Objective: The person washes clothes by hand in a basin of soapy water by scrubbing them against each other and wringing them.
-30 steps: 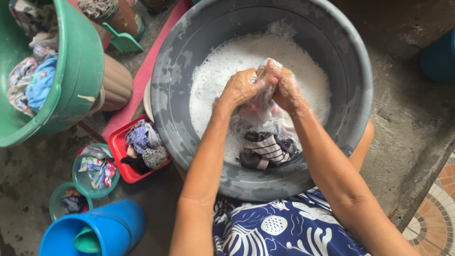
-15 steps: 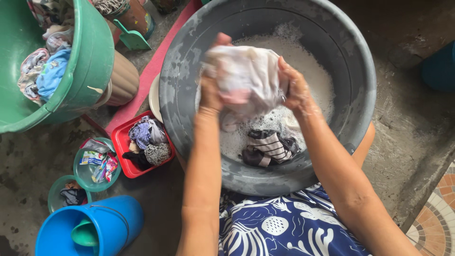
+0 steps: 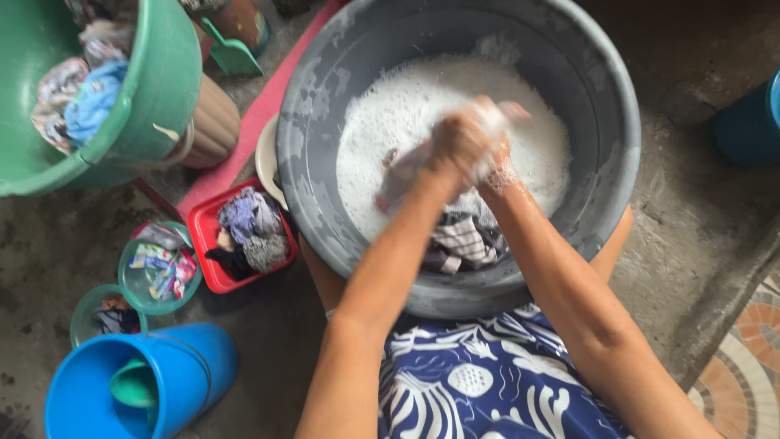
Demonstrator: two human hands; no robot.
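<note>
Both hands, left hand point(image 3: 455, 142) and right hand point(image 3: 497, 150), fingers clenched on a wet pale cloth point(image 3: 406, 167) over the suds in the large grey plastic basin point(image 3: 309, 146); striped dark garment point(image 3: 463, 242) lies soaking, unscrubbed, near the rim.

Small colourful sachets point(image 3: 158, 271) in a round teal bowl point(image 3: 130, 286), left of the red tray point(image 3: 203, 244).
</note>
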